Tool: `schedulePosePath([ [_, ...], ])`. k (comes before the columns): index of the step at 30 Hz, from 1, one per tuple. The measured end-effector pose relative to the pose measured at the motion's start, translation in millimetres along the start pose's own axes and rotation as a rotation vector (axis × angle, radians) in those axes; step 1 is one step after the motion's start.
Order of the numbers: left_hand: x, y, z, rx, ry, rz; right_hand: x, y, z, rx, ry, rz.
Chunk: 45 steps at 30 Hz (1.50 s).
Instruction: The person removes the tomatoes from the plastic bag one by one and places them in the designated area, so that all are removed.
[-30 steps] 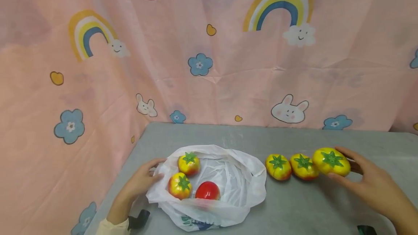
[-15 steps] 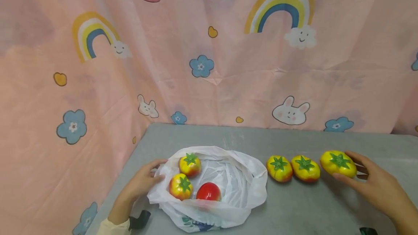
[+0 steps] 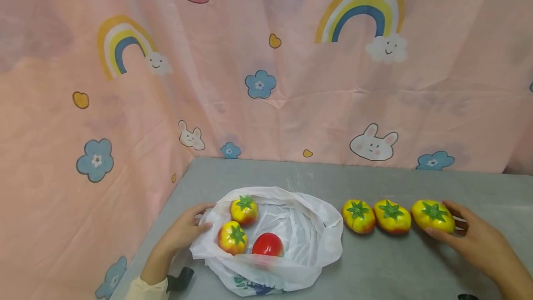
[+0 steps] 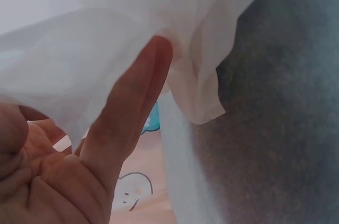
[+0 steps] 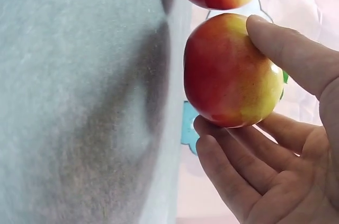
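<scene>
Grey table (image 3: 387, 267), flat top. On it: white bag (image 3: 331, 228), mouth open upward; first fruit (image 3: 358, 217) just right of bag; second fruit (image 3: 392, 217) close beside that. Third fruit (image 3: 432, 215), right end of row: contact with table unclear.

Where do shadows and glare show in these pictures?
Head view: soft shadow below the right hand; left wrist view: white plastic bag palest at top left; right wrist view: glint on the held yellow-red fruit, broad shadow on the table.

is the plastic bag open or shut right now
Open. In the head view the plastic bag has its mouth spread wide, with three fruits visible inside.
</scene>
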<state>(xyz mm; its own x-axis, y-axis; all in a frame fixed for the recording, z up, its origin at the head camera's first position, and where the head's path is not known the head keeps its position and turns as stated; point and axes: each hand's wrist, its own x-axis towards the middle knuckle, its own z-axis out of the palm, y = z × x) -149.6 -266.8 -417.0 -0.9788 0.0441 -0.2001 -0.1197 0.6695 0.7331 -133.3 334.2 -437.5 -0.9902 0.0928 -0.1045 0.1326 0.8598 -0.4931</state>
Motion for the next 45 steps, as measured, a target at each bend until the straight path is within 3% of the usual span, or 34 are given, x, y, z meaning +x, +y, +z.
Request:
schedulePosePath([
  [26,-0.2,1.3,0.3,0.016,-0.005,0.018,-2.1,9,11,-0.042,-0.145,0.111],
  [33,-0.5,0.6,-0.5,0.014,-0.013,0.033,-2.8,9,6,-0.052,-0.096,0.039],
  [38,-0.7,-0.3,-1.3,-0.006,-0.008,0.015,-10.6,-16,-8,-0.08,0.004,0.0],
  [45,-2.4,-2.7,-7.6,-0.07,-0.08,0.029,-29.1,-86,-9,-0.017,0.099,-0.106],
])
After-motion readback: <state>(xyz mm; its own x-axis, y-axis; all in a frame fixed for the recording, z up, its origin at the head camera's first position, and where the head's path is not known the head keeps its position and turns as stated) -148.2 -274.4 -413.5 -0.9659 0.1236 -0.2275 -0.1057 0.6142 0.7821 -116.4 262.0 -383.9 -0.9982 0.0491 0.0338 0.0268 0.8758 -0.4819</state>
